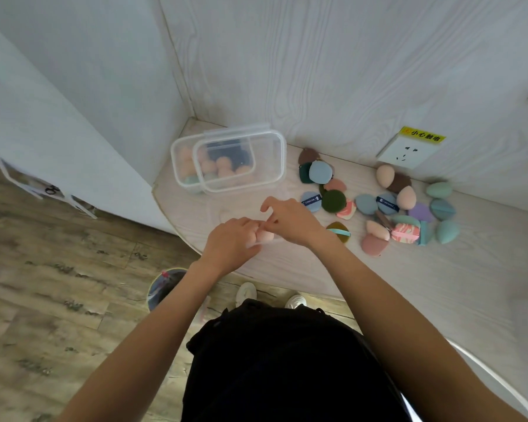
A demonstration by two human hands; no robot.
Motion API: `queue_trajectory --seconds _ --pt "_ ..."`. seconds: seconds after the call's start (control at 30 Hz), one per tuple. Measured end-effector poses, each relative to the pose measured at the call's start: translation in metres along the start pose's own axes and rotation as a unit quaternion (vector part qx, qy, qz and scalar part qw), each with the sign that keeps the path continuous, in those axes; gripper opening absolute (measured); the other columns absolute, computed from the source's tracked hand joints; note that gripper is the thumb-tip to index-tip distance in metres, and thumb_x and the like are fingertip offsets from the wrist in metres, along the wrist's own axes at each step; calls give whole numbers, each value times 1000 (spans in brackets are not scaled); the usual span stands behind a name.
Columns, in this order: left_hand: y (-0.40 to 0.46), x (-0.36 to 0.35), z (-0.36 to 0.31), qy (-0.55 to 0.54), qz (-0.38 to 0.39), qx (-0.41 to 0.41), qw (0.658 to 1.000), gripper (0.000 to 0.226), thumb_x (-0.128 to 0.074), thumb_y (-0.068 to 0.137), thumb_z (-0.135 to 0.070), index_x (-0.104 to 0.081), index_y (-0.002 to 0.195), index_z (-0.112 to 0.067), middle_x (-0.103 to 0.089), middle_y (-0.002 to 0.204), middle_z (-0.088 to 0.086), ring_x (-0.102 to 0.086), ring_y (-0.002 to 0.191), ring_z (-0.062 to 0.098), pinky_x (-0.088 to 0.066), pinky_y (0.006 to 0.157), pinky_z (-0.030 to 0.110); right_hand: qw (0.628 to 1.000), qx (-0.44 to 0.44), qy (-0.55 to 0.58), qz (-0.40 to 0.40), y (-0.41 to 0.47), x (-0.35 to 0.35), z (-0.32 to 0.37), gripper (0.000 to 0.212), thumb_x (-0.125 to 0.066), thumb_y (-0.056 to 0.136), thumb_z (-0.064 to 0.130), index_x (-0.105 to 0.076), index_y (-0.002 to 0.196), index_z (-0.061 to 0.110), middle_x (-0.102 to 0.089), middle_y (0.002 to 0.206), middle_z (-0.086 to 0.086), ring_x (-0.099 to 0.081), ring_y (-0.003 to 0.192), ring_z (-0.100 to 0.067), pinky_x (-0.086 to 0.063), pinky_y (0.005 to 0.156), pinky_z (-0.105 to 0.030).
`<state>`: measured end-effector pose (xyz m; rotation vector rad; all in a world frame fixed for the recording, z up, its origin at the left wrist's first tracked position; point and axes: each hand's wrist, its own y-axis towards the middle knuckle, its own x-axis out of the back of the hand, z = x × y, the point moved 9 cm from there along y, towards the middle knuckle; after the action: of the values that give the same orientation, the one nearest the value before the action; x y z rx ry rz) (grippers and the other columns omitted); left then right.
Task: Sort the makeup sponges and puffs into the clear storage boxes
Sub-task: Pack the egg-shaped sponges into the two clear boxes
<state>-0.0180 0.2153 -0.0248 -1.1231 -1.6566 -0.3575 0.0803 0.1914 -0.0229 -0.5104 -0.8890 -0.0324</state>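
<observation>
Hands meet mid-bench: my left hand (230,239) grasps a peach sponge (264,236), right hand (290,220) pinching something unclear; next, the clear storage box (275,178).

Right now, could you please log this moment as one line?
left hand: grips peach sponges | right hand: pinching there | clear box: part-filled

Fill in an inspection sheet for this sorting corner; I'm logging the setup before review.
Surface: pale wood-grain counter, curved front edge.
Job's things: clear box in the corner holding peach sponges, lid lying over it; loose sponges and puffs at right; peach sponge between the hands.
Clutter: nothing seen.
Grippers: left hand holds the peach sponge; right hand pinches at it.
Cables: nothing seen.
Surroundings: wall socket with yellow label; bin on the floor.
</observation>
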Motion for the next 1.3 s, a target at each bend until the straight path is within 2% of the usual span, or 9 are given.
queue_trajectory --seconds 0.1,0.2,0.4,0.5,0.7,0.87,1.03,1.2,1.3 --pt "0 0 2 -7 -3 3 1000 40 -55 89 -32 -49 128 -28 -56 124 -6 -50 110 19 -37 83 28 979 -50 127 -149 -10 52 -37 19 -57 89 23 -60 106 16 -67 94 -2 -64 84 -17 -49 73 -25" --pt "-1 -1 4 -8 -3 10 1000 39 -56 88 -34 -50 126 -28 -56 122 -7 -51 107 18 -39 82 29 946 -116 76 -294 -9 96 -87 20 -55 87 16 -62 105 14 -66 100 -6 -61 91 -23 -45 77 -29" --pt "8 2 7 -14 -14 14 1000 38 -55 89 -38 -50 125 -29 -56 120 -8 -51 106 17 -38 79 28 943 -268 -2 -199 11 87 -154 36 -59 87 31 -54 120 18 -54 119 -12 -52 105 -31 -47 90 -41" --pt "14 2 3 -22 -20 6 1000 37 -56 89 -35 -51 125 -27 -57 122 -7 -52 105 19 -39 81 30 968 -214 -32 -130 8 58 -155 40 -57 89 21 -49 127 28 -52 125 -10 -51 108 -28 -44 88 -34" --pt "16 0 4 -37 -25 7 999 37 -58 89 -34 -53 124 -26 -58 121 -6 -52 104 20 -40 82 31 975 -135 9 -174 -10 62 -148 39 -60 88 13 -51 125 24 -43 136 -8 -44 122 -24 -36 101 -32" --pt "17 -2 -4 -52 -43 -17 998 30 -56 90 -33 -58 119 -23 -61 113 -3 -54 100 21 -43 80 34 933 -190 -52 -301 -60 92 -190 34 -57 83 8 -59 117 11 -52 127 -13 -44 116 -32 -34 98 -39" --pt "20 -9 -21 -67 -44 -59 995 27 -56 91 -31 -61 116 -21 -63 109 -2 -55 98 21 -42 79 33 931 -273 -113 -214 -77 70 -226 46 -60 83 30 -53 127 19 -52 126 -14 -48 110 -38 -36 93 -41" --pt "26 -10 -29 -65 -41 -84 993 26 -58 90 -29 -61 115 -22 -62 110 -4 -55 97 18 -38 78 29 936 -172 46 -304 -84 84 -223 33 -62 83 13 -61 115 8 -58 112 -17 -54 100 -32 -38 83 -29" --pt "29 -11 -31 -76 -38 -89 992 26 -60 88 -26 -62 114 -22 -63 111 -4 -56 97 18 -39 78 29 908 -220 13 -357 -94 105 -248 34 -59 81 9 -61 115 9 -58 116 -20 -50 107 -36 -35 90 -34"
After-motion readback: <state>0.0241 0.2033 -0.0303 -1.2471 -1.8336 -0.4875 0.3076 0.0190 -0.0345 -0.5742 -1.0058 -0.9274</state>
